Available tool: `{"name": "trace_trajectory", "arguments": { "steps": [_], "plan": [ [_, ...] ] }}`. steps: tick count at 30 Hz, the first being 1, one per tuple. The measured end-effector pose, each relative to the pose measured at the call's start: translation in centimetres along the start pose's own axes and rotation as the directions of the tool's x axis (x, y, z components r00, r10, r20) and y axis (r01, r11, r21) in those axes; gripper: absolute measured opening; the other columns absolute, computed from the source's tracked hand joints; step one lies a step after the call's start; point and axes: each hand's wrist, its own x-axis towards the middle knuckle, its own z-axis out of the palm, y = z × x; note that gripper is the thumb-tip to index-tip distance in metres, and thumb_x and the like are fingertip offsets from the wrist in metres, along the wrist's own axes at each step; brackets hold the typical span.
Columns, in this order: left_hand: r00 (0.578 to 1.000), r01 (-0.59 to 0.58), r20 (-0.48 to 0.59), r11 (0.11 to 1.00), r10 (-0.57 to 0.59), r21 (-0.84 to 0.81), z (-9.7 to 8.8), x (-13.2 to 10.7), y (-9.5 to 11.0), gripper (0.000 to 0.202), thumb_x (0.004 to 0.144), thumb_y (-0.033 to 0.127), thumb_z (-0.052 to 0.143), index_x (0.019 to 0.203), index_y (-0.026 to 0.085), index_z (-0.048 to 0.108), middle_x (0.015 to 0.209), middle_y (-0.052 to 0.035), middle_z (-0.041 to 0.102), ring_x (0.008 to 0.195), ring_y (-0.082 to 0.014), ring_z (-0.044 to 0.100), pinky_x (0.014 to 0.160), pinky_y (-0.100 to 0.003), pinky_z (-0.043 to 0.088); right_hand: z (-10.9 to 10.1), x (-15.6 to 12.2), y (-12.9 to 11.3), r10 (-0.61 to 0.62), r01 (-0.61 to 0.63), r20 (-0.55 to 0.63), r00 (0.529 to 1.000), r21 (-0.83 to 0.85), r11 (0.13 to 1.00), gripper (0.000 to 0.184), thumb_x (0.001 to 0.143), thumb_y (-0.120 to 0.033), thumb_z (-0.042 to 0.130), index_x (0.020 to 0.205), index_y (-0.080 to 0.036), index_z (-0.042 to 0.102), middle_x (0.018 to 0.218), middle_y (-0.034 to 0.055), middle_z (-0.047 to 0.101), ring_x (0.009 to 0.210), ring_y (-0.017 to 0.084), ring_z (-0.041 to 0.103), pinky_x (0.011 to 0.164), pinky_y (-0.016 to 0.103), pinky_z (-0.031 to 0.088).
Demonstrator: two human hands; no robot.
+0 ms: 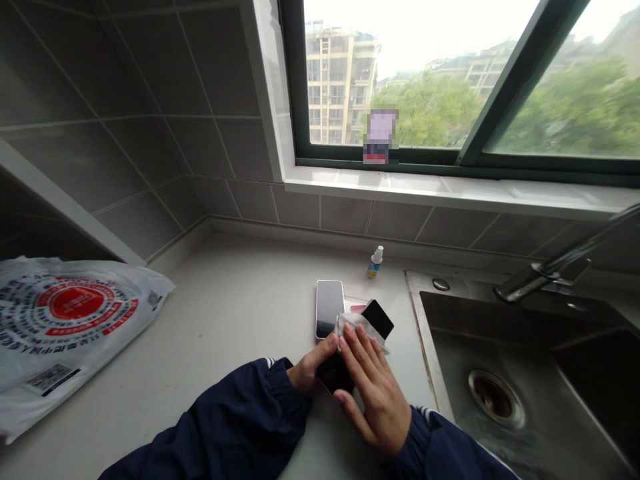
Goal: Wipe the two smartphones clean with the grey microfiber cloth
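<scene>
A black phone point(379, 318) lies slanted on the pale counter point(225, 320). My left hand point(313, 367) grips its near end, fingers curled round it. My right hand point(373, 387) lies flat on the phone, fingers stretched out and pressing a white wipe point(350, 323) against its screen. A second phone point(329, 308) with a light frame lies face up just behind my left hand. A pink-and-white packet point(356, 305) peeks out between the two phones.
A small spray bottle point(375, 261) stands by the back wall. A steel sink point(500, 393) with a tap point(560, 267) lies to the right. A white plastic bag with red print point(65, 320) sits at the left. A window sill point(450, 190) runs above.
</scene>
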Motion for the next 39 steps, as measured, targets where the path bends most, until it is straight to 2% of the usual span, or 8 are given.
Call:
{"name": "trace_trajectory", "arguments": {
  "steps": [5,10,12,17,26,32,36,39],
  "plan": [
    [0.989,0.147,0.023,0.989,-0.148,0.033,0.1,-0.1,0.4,0.059,0.096,0.052,0.038,0.151,0.03,0.033,0.143,-0.0133,0.053,0.095,-0.0273,0.07,0.1,-0.052,0.045,0.2,0.2,0.9,0.174,-0.173,-0.156,0.972,0.017,0.985,0.064,0.099,-0.029,0.04,0.157,-0.015,0.017,0.162,0.0143,0.018,0.148,0.037,0.017,0.113,0.062,0.029],
    [0.989,0.149,0.001,0.975,-0.151,-0.162,-0.1,0.2,0.1,0.062,0.094,0.058,0.042,0.132,0.013,0.059,0.128,-0.0143,0.064,0.127,-0.0261,0.055,0.117,-0.038,0.027,0.7,0.0,-1.0,0.039,-0.038,-0.011,0.999,0.024,0.999,0.068,0.098,-0.034,0.045,0.156,-0.008,0.019,0.16,0.0176,0.022,0.148,0.037,0.018,0.115,0.057,0.031],
    [0.98,0.163,-0.073,0.961,-0.183,-0.224,-0.1,0.3,0.0,0.059,0.094,0.057,0.043,0.126,0.011,0.063,0.116,-0.0134,0.07,0.12,-0.0248,0.06,0.114,-0.037,0.033,0.6,-0.1,-1.5,-0.034,0.033,0.039,0.999,0.024,0.999,0.069,0.097,-0.034,0.048,0.154,-0.007,0.023,0.159,0.0173,0.025,0.148,0.036,0.02,0.115,0.055,0.031],
    [0.931,0.01,-0.353,0.971,-0.097,-0.24,0.1,0.5,0.4,0.051,0.097,0.046,0.045,0.138,0.016,0.052,0.097,-0.0074,0.074,0.089,-0.0168,0.071,0.093,-0.029,0.05,0.1,0.1,-1.3,-0.174,0.173,0.022,0.985,0.02,0.985,0.056,0.092,-0.02,0.056,0.146,-0.013,0.043,0.152,0.0112,0.04,0.146,0.032,0.028,0.116,0.053,0.032],
    [0.963,0.044,-0.247,0.966,-0.109,-0.254,1.1,0.6,1.3,0.061,0.095,0.051,0.042,0.146,0.016,0.041,0.115,-0.0151,0.071,0.102,-0.0267,0.069,0.096,-0.04,0.048,-0.6,0.0,-1.0,-0.228,0.239,-0.147,0.963,0.06,0.969,0.031,0.094,-0.01,0.054,0.123,-0.018,0.065,0.133,0.0058,0.062,0.136,0.026,0.047,0.112,0.047,0.043],
    [0.967,0.043,-0.239,0.98,-0.09,-0.194,1.5,0.6,1.6,0.065,0.097,0.054,0.036,0.146,0.012,0.039,0.108,-0.0184,0.072,0.098,-0.0291,0.07,0.099,-0.046,0.045,-0.7,-0.1,-1.0,-0.205,0.222,-0.179,0.962,0.077,0.972,0.035,0.089,-0.006,0.058,0.123,-0.016,0.064,0.135,0.0067,0.061,0.136,0.028,0.047,0.11,0.049,0.045],
    [0.956,-0.063,-0.294,0.983,0.01,-0.172,1.1,0.7,0.8,0.053,0.099,0.043,0.038,0.142,0.012,0.045,0.118,-0.0153,0.069,0.113,-0.0256,0.064,0.109,-0.041,0.038,-0.1,-0.1,-0.5,-0.071,0.076,-0.131,0.989,0.035,0.997,0.052,0.089,-0.012,0.057,0.141,-0.013,0.049,0.145,0.0124,0.05,0.142,0.033,0.036,0.11,0.054,0.042],
    [0.966,-0.104,-0.247,0.987,0.072,-0.12,0.6,0.7,0.3,0.047,0.099,0.036,0.039,0.139,0.014,0.049,0.133,-0.0127,0.062,0.125,-0.0228,0.056,0.112,-0.035,0.035,0.5,-0.2,-0.1,0.07,-0.066,-0.129,0.989,0.035,0.997,0.059,0.095,-0.018,0.049,0.151,-0.013,0.034,0.154,0.0155,0.037,0.145,0.036,0.027,0.11,0.059,0.039]
  ]
}}
